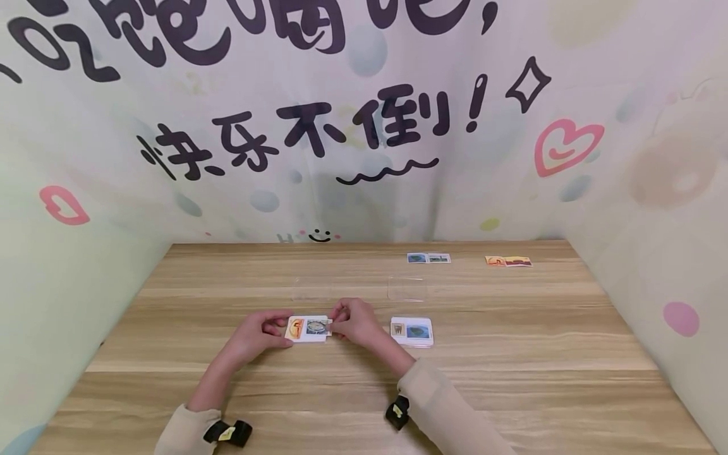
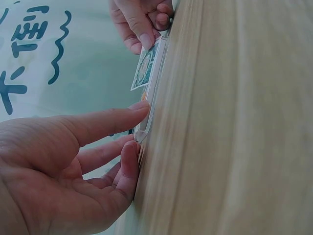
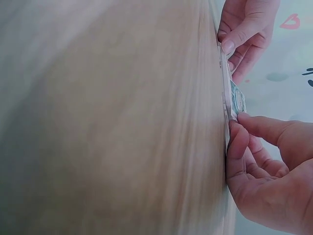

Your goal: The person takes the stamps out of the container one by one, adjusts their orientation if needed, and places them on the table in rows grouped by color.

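Observation:
On the wooden table, my left hand (image 1: 256,338) grips the left end of a stack of white cards in a clear case (image 2: 142,133), thumb and fingers at its corners. An orange stamp (image 1: 296,328) lies on the top card. My right hand (image 1: 358,325) pinches the right edge of a greenish stamp with an oval picture (image 1: 316,327) between thumb and finger. In the left wrist view this stamp tilts up from the card; its pinched edge is hidden by the fingertips.
Right of my hands sits a second card stack (image 1: 412,341) with a brown stamp (image 1: 399,329) and a blue-green stamp (image 1: 418,332). Two clear plastic covers (image 1: 311,289) lie behind. Farther back are a blue-green pair of stamps (image 1: 429,258) and an orange pair (image 1: 509,261). A printed cloth (image 1: 364,208) borders the table.

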The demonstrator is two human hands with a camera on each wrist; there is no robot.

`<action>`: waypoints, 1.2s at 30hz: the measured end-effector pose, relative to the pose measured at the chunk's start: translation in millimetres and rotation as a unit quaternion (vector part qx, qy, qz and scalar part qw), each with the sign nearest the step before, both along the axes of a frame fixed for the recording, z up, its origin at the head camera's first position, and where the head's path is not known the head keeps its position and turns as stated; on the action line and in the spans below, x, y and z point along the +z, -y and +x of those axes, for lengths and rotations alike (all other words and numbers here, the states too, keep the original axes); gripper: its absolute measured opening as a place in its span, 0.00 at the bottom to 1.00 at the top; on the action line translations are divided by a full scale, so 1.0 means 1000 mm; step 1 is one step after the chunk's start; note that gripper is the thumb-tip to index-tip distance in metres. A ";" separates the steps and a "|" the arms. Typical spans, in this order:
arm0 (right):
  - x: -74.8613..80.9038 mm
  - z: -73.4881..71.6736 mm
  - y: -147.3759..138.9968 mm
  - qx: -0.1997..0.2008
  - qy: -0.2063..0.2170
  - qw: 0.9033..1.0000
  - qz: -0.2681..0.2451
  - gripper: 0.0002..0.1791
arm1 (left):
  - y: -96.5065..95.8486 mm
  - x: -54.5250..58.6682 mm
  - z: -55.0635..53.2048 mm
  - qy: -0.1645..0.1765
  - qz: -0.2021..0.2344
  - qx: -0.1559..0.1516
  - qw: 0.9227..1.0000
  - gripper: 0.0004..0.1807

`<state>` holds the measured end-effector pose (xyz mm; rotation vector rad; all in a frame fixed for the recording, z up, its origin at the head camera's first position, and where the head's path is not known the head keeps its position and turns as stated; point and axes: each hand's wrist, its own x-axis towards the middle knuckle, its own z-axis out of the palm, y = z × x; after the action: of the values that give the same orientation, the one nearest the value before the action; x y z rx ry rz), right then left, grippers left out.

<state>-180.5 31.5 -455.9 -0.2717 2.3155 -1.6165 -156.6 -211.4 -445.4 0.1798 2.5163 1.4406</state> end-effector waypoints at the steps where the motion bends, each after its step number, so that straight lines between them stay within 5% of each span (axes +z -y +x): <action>1: 0.001 0.000 0.000 0.002 -0.001 1.000 0.000 0.07 | 0.000 0.000 0.000 0.000 0.000 0.000 1.000 0.33; 36: 0.004 -0.004 -0.008 0.007 0.009 1.000 -0.019 0.05 | 0.000 0.000 0.001 -0.002 -0.007 -0.001 1.000 0.32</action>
<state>-184.4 39.3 -451.7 -0.2797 2.2672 -1.6515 -156.1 -211.8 -445.8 0.1840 2.5288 1.4224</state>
